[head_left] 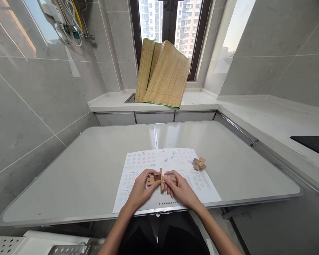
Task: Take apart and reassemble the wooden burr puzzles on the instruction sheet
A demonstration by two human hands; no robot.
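Both hands meet over the near middle of the white folding table (82,170), above a printed instruction sheet (159,161) lying flat at the near edge. Left hand (140,187): fingers curled and closed on the left end of a partly assembled wooden puzzle (157,178), thumb on top. Right hand (179,187): thumb and forefinger pinched on the right side of the same puzzle, remaining fingers curled under. The puzzle consists of short light-wood bars crossed at right angles; one longer bar stands roughly upright between the two hands, the others run left to right. It is held just above the sheet; contact with the paper cannot be told. A second, finished wooden burr puzzle (199,163) sits on the far right corner of the sheet, apart from the hands. Far side: a rolled bamboo mat (164,76) leans against the window (170,21) on a white ledge (114,102). Grey tiled walls left and right.
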